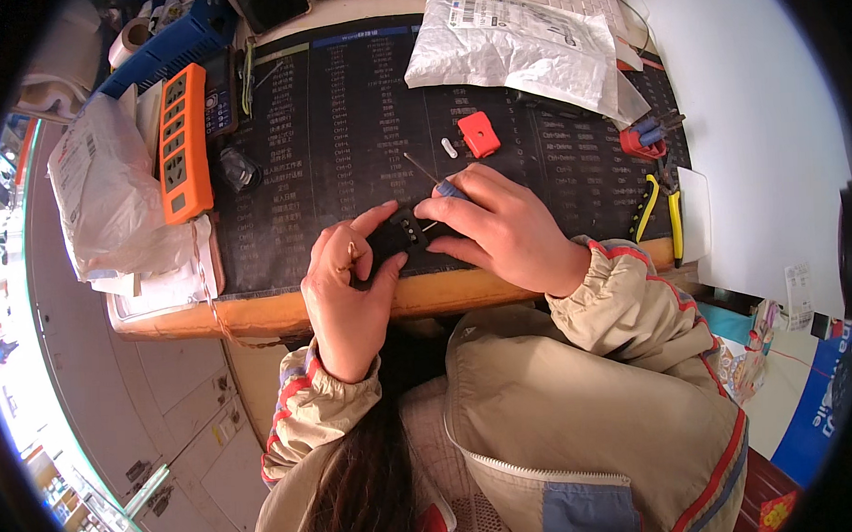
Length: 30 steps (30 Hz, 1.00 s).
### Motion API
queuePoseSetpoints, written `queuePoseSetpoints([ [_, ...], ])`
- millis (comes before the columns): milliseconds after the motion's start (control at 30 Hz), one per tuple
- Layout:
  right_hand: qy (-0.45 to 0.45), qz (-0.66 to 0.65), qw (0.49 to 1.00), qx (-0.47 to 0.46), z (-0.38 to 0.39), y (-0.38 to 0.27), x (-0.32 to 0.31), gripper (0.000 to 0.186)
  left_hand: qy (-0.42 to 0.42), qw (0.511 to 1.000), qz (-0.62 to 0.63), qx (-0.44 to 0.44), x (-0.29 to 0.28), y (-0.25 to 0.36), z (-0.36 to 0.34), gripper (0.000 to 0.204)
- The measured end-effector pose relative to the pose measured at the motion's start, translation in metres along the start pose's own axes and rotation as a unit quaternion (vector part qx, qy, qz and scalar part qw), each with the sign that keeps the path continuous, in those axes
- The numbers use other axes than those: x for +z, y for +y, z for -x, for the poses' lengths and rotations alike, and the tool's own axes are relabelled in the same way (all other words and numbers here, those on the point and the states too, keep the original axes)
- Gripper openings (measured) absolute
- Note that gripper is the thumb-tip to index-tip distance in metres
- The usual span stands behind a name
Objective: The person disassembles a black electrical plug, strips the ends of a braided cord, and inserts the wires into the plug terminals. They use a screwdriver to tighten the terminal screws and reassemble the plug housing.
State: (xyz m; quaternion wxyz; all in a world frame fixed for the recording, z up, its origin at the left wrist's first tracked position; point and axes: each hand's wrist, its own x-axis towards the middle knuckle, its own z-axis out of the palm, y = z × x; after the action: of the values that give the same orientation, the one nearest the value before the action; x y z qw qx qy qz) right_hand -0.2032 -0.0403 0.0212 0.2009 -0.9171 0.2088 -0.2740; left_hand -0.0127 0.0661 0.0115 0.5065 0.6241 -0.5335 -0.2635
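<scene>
My left hand (pixel 344 286) is closed round a small black plastic part (pixel 408 235), with its thumb and index finger on the part's sides. Several pale metal bits show inside that part. My right hand (pixel 504 224) meets it from the other side, fingertips pinched at its edge, where a thin light-coloured piece shows. Tucked in the same right hand is a screwdriver (pixel 450 188) with a blue handle, its thin shaft pointing away to the upper left. Beyond it lie a red plastic block (pixel 479 135) and a small white piece (pixel 449 148).
A dark printed mat (pixel 292 196) covers the wooden-edged desk. At left are an orange power strip (pixel 185 143) and a wrapped parcel (pixel 104 188). A white plastic mailer (pixel 512 52) lies at the back. Yellow-handled pliers (pixel 675 224) and a red holder (pixel 643 144) are at right.
</scene>
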Motion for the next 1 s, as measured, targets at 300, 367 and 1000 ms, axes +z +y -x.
queuePoseSetpoints([
  [300, -0.031, -0.017, 0.999, 0.041, -0.004, 0.002, -0.003, 0.037, 0.040, 0.999, 0.018, -0.016, 0.002, 0.003, -0.002, 0.042],
  [367, -0.027, -0.010, 0.999, 0.042, -0.005, 0.001, -0.002, 0.036, 0.038, 0.999, 0.005, -0.033, 0.000, 0.003, -0.001, 0.042],
  [1000, 0.046, -0.102, 0.990, 0.084, -0.025, 0.019, -0.007, 0.032, 0.095, 0.991, 0.014, -0.089, -0.005, -0.011, -0.057, 0.044],
])
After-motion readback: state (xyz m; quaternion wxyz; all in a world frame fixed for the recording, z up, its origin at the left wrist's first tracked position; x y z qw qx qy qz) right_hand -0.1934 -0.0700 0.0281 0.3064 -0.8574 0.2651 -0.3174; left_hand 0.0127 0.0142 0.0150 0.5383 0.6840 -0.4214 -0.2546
